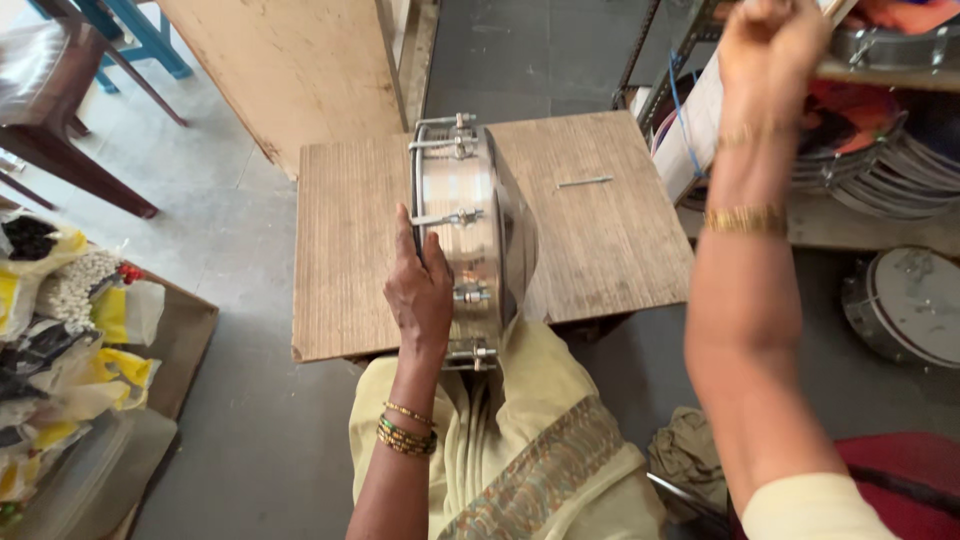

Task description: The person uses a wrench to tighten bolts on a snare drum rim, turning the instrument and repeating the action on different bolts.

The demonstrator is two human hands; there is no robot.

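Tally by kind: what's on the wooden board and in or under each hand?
Shiny metal drum shell with tension rods, on edge under the left hand: 1
Thin metal rod lying on the wooden board: 1
Raised right hand, contents hidden: cannot tell
Total: 2

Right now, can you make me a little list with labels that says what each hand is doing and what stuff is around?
Left hand: rests on the rim of a shiny metal drum shell stood on edge
Right hand: raised to the metal rack, closed; what it holds is unclear
Drum: leans on a small wooden table, lower edge at the lap
On the table: one thin metal rod
On the rack: stacked drum hoops
On the floor left: plastic bags
Behind: a plywood sheet
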